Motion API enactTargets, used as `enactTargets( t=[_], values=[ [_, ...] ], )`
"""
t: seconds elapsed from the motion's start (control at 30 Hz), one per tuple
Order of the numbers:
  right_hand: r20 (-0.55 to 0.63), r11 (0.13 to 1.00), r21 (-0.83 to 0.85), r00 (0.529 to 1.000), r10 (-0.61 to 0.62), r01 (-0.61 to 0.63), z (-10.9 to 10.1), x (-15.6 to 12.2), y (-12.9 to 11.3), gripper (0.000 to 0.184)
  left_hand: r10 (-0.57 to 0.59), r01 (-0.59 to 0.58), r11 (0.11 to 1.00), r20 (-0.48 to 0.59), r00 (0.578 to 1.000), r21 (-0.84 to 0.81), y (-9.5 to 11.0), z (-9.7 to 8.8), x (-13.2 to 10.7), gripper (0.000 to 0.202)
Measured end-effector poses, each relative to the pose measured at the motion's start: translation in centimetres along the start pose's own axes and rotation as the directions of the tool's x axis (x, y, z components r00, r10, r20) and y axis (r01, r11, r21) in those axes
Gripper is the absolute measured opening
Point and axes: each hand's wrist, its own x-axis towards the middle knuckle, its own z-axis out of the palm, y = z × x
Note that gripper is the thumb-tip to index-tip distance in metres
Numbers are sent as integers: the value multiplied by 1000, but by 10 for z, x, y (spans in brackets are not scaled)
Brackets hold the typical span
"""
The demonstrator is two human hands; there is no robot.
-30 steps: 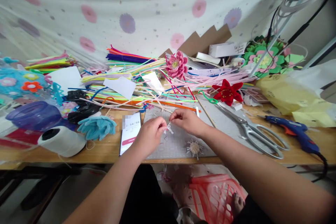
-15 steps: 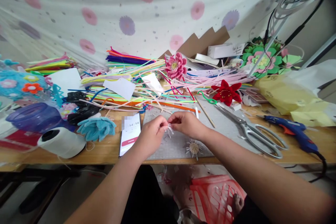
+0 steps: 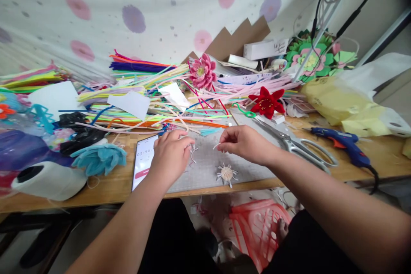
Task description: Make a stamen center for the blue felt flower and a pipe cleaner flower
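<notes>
Item 1: R hand [image 3: 245,143]: closed, thumb + fingertips pinching a thin white strip [image 3: 216,146] by approx. one end; free end points L, over the grey mat [image 3: 202,171], nr. the middle of the tabletop's [image 3: 107,192] front edge.
Item 2: L hand [image 3: 171,158]: fingers bent, over mat's L side; curved white strips [image 3: 193,155] at its fingertips, gripped or only touched: can't tell.
Item 3: round spiky piece [image 3: 226,174], 1 pc., flat on mat, just in from front edge, apart from both hands.
Handling notes (judged): light pinch, close to strip's end, to avoid kinks; one strip at a time, the rest kept apart vs. tangling; wrists held clear of Item 3, as its thin spikes look easy to bend.
Containers:
a) Purple bowl [image 3: 24,145], see-through, L end of tabletop; contents unclear.
b) Black plastic bag [image 3: 77,138], crumpled, L side, behind blue flower [image 3: 98,159]; contents n/a to view.
c) White box [image 3: 265,49], handwritten end, twd. back edge, R of ctr.; looks closed, contents hidden.
d) Yellow bag [image 3: 334,98], twd. back R corner; contents can't be told.
</notes>
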Motion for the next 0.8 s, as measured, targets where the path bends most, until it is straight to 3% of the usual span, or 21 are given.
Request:
enactTargets(
  t=[0.07, 0.13, 0.2, 0.37, 0.53, 0.67, 0.73, 0.8],
  values=[
    [20, 999, 29, 999, 34, -34, -3, -6, -1, 6, -2, 6, 982, 22, 1000, -186, 12, 3, -1, 19],
    [25, 999, 32, 999, 25, -26, -5, -11, -1, 4, 3, 51, 883, 114, 993, -467, 29, 9, -4, 22],
    [17, 1000, 7, 1000, 0, 0, -6, -14, -2, 4, -2, 105, 784, 167, 986, -612, 44, 16, -7, 27],
    [1, 999, -22, 1000, -31, 31, -9, -22, 2, 4, -39, 117, 770, 137, 990, -627, 60, 28, -9, 6],
    [-34, 997, -54, 998, -62, 60, -9, -40, 10, 7, 13, 189, 684, 271, 962, -704, 50, 25, -6, 9],
    [-105, 963, -165, 968, -230, 211, -2, -58, 16, 14, -34, 287, 591, 332, 943, -754, 45, 30, -4, 8],
    [-88, 920, -251, 940, -330, 300, 3, -64, 20, 19, -61, 350, 526, 376, 925, -775, 45, 34, -4, 9],
    [-64, 887, -324, 928, -366, 328, 7, -68, 25, 22, -69, 377, 523, 403, 913, -764, 48, 37, -3, 8]
  ],
)
